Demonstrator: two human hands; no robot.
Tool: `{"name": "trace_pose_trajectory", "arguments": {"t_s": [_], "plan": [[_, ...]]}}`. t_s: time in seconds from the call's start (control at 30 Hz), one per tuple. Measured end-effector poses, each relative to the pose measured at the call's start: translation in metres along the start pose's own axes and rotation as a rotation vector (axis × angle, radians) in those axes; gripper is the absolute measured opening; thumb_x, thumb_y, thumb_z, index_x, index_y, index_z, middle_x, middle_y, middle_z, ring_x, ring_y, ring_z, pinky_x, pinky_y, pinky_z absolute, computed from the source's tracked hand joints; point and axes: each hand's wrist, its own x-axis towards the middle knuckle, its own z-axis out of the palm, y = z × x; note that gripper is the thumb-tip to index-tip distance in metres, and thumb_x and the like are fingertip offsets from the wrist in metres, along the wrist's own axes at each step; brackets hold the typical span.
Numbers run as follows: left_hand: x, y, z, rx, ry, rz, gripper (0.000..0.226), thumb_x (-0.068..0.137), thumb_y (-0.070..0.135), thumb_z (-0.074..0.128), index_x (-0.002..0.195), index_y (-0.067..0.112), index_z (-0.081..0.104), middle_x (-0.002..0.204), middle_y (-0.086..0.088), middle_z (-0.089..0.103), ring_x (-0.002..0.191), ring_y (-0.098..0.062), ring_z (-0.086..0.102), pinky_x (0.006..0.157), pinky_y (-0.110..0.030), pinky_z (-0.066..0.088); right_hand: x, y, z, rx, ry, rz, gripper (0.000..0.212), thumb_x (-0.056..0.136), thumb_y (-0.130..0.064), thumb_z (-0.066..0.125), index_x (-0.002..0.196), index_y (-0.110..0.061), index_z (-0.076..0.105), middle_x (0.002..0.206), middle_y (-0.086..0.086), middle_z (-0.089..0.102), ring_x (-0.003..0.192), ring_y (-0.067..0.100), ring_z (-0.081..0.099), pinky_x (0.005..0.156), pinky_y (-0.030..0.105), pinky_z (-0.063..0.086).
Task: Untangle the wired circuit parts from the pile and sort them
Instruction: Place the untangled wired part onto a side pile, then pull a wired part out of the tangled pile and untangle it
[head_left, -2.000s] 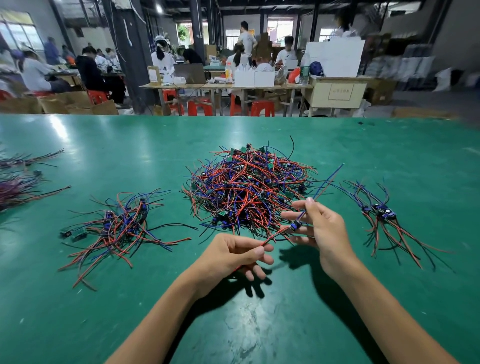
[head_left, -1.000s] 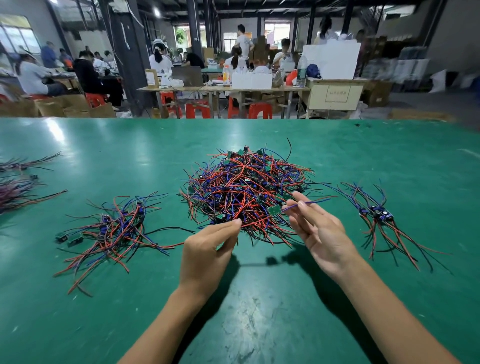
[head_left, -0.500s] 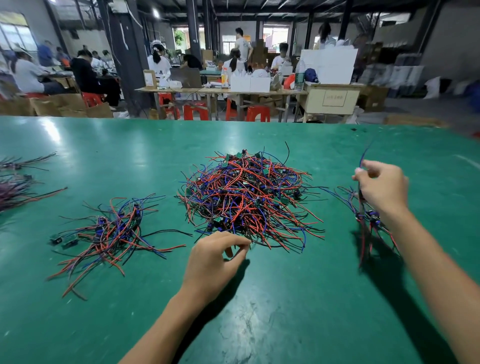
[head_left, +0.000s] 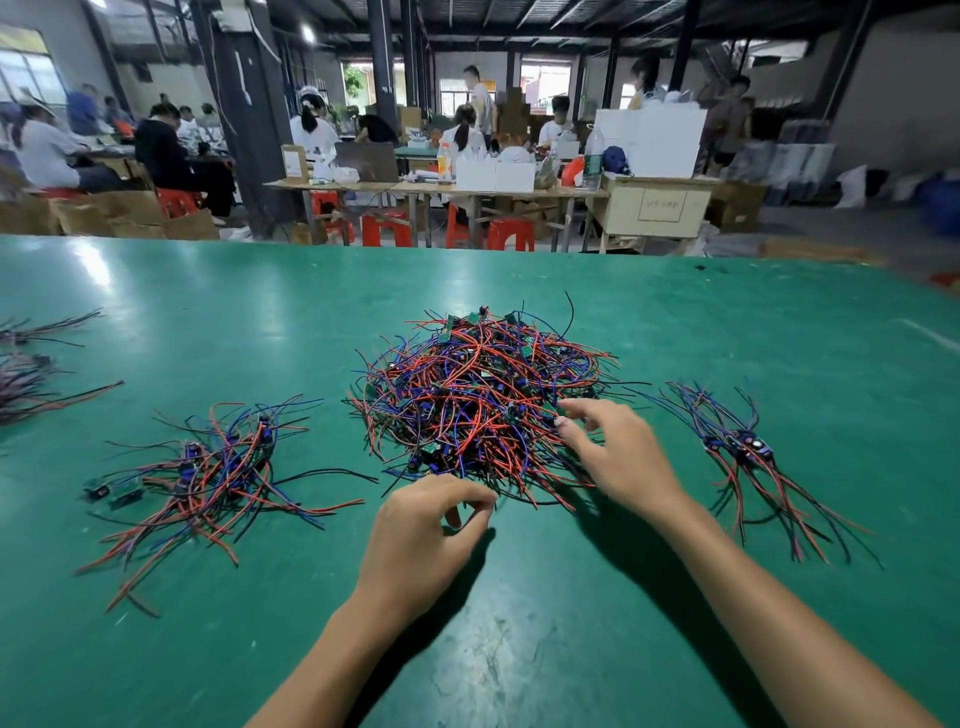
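While the pile (head_left: 480, 400) sits mid-table (head_left: 519, 649), the right hand (head_left: 618, 452) reaches into its 4 o'clock edge, fingers (head_left: 574, 413) spread, holding nothing. Left hand (head_left: 421, 535) rests at 6 o'clock, fingers loosely curled. Sorted bunches lie at 9 (head_left: 208, 467) and 3 o'clock (head_left: 743, 452). Workers sit behind.

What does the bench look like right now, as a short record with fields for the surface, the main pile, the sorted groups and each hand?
surface: green table
main pile: tangled red, blue and black wired parts, centre of the table
left group: smaller bundle, apart from the pile
right group: small bundle, apart from the pile
far left: more wires at the table edge, partly cut off
left hand: at the pile's near edge, fingers curled; whether it pinches a wire cannot be told
right hand: fingers spread, reaching into the pile's right side
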Motion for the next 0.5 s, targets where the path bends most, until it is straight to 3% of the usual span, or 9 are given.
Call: {"name": "trace_pose_trajectory", "arguments": {"t_s": [0.1,0.23,0.37,0.5], "plan": [[-0.001,0.000,-0.001,-0.027,0.007,-0.026,0.016,0.082,0.009,0.080,0.089,0.024,0.080,0.086,0.018,0.073,0.070,-0.004,0.062,0.068,-0.029,0.054,0.000,-0.013,0.022,-0.047,-0.017,-0.001,0.032,0.100,-0.040,0.056,0.129,-0.031,0.067,0.112,-0.004,0.063,0.112,0.018,0.053,0.096,0.037,0.043],[0.001,0.000,-0.001,-0.022,0.032,-0.033,0.017,0.081,0.009,0.080,0.089,0.023,0.080,0.086,0.018,0.073,0.069,-0.007,0.062,0.070,-0.031,0.054,-0.005,-0.016,0.035,-0.086,0.101,0.046,0.018,0.095,-0.040,0.065,0.106,-0.030,0.076,0.106,-0.010,0.063,0.108,0.016,0.053,0.086,0.031,0.038],[0.000,-0.001,-0.001,-0.011,0.033,-0.035,0.016,0.082,0.010,0.079,0.089,0.024,0.079,0.085,0.018,0.072,0.069,-0.008,0.061,0.070,-0.033,0.054,-0.016,-0.017,0.034,-0.075,0.206,0.058,0.008,0.091,-0.038,0.071,0.093,-0.031,0.073,0.103,-0.012,0.066,0.106,0.015,0.053,0.081,0.030,0.027],[0.003,0.002,0.003,-0.106,0.091,-0.142,0.007,0.089,0.021,0.076,0.090,0.027,0.079,0.081,0.019,0.073,0.066,-0.008,0.062,0.064,-0.026,0.051,-0.028,-0.026,0.021,-0.008,0.307,-0.164,0.005,0.090,-0.028,0.075,0.092,-0.030,0.070,0.096,-0.018,0.070,0.096,0.011,0.060,0.083,0.029,0.029]]}}
